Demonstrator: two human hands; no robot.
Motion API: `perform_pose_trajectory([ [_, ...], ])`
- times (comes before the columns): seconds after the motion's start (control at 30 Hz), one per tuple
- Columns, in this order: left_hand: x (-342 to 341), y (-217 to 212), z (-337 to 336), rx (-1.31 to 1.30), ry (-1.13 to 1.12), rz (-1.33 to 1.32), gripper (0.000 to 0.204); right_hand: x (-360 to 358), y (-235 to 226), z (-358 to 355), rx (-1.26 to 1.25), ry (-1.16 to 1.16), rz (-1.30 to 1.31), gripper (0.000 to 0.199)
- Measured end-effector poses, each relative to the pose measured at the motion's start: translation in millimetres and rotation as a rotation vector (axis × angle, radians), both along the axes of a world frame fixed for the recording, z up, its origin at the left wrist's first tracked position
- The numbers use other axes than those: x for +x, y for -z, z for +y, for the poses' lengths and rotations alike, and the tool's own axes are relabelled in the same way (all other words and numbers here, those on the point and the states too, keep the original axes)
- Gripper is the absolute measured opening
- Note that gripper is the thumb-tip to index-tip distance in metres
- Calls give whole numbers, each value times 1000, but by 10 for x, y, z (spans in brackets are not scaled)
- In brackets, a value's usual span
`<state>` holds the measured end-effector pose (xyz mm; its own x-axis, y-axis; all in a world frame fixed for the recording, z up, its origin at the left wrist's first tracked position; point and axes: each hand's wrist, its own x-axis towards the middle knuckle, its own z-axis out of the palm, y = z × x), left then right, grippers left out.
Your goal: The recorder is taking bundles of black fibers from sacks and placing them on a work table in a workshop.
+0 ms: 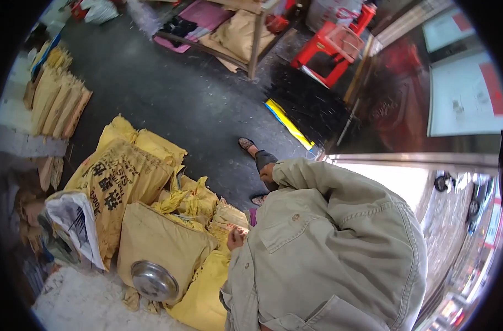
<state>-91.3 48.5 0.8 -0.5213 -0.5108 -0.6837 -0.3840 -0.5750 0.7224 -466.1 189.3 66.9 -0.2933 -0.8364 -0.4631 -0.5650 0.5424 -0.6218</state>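
My left hand is beside the stacked yellow bags, its fingers loosely curled and a little apart, with nothing visible in them. My right hand hangs at the cuff of my khaki sleeve, over my dark trouser leg; its fingers are too unclear to read. Closest to my left hand is a worn paper-like bundle. Next to it are a tied yellow sack and a smooth yellow bag. A tan sack carries a shiny metal bowl near its lower edge. A large printed sack leans behind.
Folded sacks are stacked at the far left. A low wooden table with a sack on its shelf stands at the back, and a red stool to its right. A yellow and blue strip lies on the dark floor. Street shows at right.
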Motion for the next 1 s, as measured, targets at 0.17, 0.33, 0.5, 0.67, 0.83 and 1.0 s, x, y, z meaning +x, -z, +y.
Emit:
perform_pose_trajectory([
  [0.17, -725, -1299, -580, -246, -302, -8, 29, -663, -37, -845, 66, 382, -524, 21],
  [0.33, -1217, -1868, -816, -230, -599, -148, 28, -1494, 420, -1834, 49, 142, -329, 23],
  [0.5, -1681, -2420, -1071, -107, -987, -90, 29, -1825, 2, -3230, -242, -88, -493, 23],
  [0.67, -1858, -2800, -1745, 24, -1133, 170, 55, -1402, -1842, -4712, -432, -285, -774, 18],
  [0.83, -1807, -3117, -2887, -80, -1041, 244, 73, -617, -3370, -5736, -644, -621, -664, 18],
  [1.0, -1493, -3198, -3732, -102, -1097, 260, 80, 196, -3959, -6408, -898, -1154, -271, 20],
])
